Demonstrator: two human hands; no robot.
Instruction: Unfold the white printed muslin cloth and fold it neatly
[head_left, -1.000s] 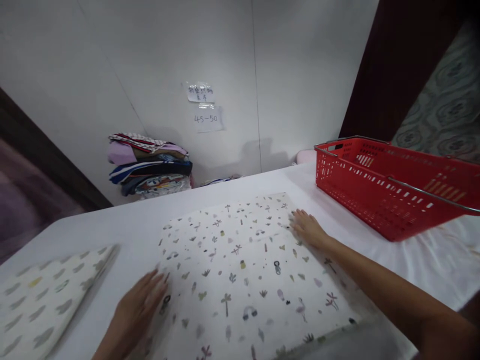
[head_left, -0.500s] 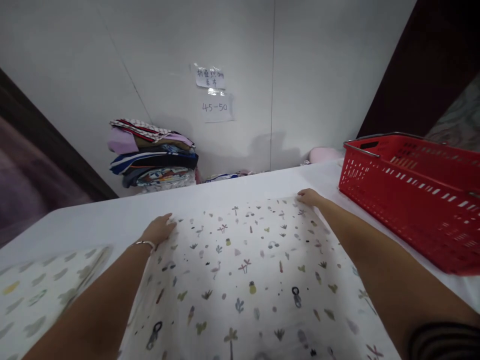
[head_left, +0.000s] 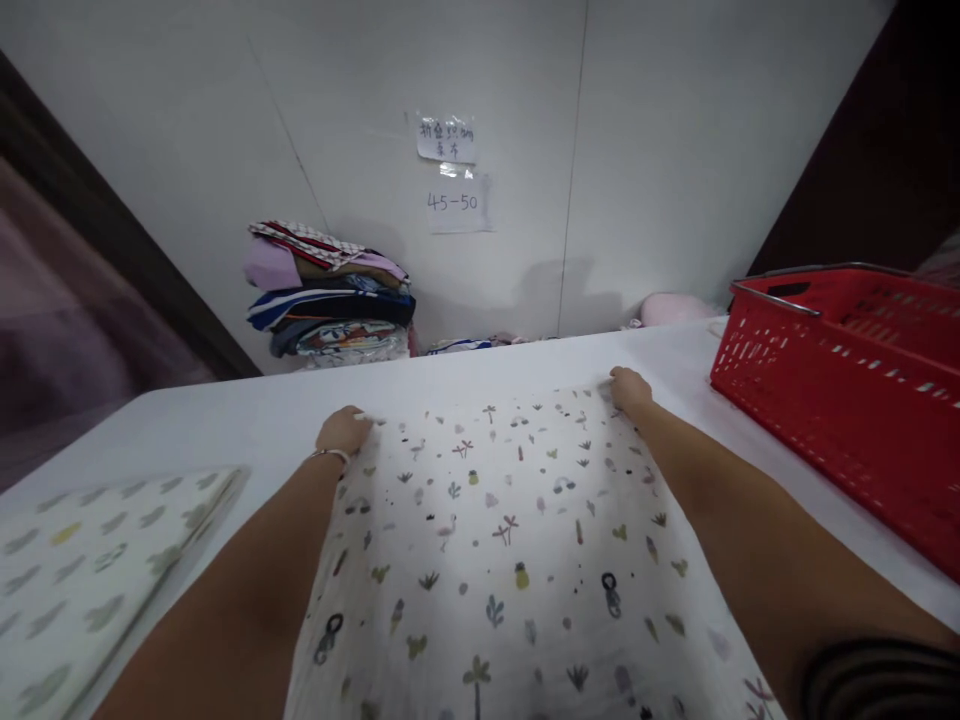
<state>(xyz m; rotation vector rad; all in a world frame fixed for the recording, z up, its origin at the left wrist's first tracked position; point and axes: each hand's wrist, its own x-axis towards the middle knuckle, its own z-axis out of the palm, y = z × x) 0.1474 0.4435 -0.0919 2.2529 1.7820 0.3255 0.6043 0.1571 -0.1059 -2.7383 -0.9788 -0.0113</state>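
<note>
A white cloth [head_left: 502, 500] printed with palms, flamingos, pineapples and monkeys stretches over the table, its near end running out of the bottom of the view. My left hand [head_left: 344, 432] pinches its far left corner between thumb and fingers. At the far right corner, my right hand [head_left: 631, 392] is closed on the cloth in the same way. Between the two hands the far edge is drawn fairly straight, just above or on the tabletop; I cannot tell which.
A folded cloth with grey-green cloud shapes [head_left: 82, 560] lies at the left on the white table [head_left: 300, 395]. The red plastic basket [head_left: 840, 400] stands at the right. Behind the table rises a stack of folded fabrics [head_left: 330, 300] against the wall, beneath paper signs [head_left: 454, 200].
Both hands have drawn the cloth's far corners slightly, and its far edge lies straighter. The left fingers have closed more on the corner. The whole view has shifted a little.
</note>
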